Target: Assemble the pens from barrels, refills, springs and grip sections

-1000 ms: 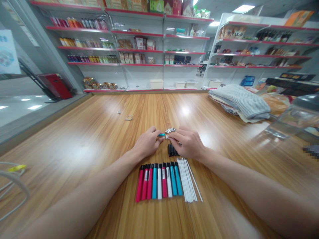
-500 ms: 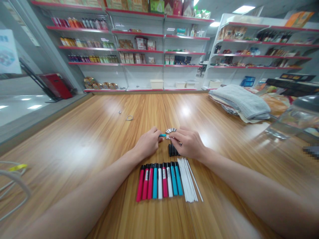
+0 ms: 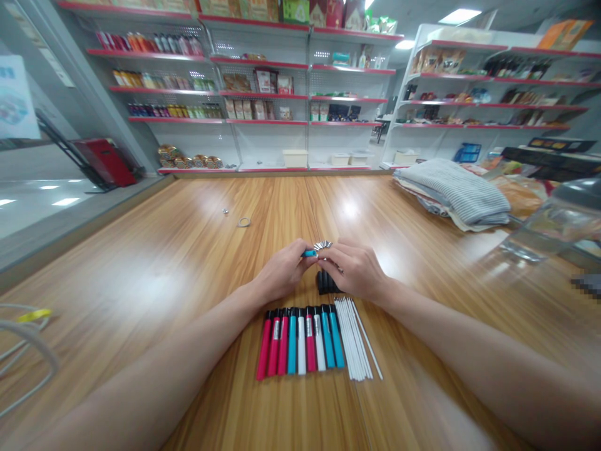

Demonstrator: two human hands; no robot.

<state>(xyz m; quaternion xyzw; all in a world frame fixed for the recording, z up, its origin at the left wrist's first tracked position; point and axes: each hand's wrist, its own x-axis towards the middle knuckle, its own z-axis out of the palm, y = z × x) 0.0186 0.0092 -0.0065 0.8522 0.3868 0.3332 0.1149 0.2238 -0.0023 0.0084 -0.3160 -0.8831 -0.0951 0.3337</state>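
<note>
My left hand is closed round a short blue pen barrel, whose end points right. My right hand meets that end, thumb and fingers pinched; what they hold is too small and covered to name. Behind the fingertips, small silver metal pieces lie in a fan. Several black pen parts lie partly under my right hand. Nearer me is a row of red, white and blue pens with black upper ends. Thin white pen refills lie right of them, with dark tips facing away.
A wire ring and a tiny metal piece lie farther back on the wooden table. Folded cloths and a clear container stand right. A pale cable loops at left. Stocked shelves line the back.
My left hand has moved slightly right, bringing the blue barrel up to my right fingertips. The white piece that showed between the hands is now mostly covered.
</note>
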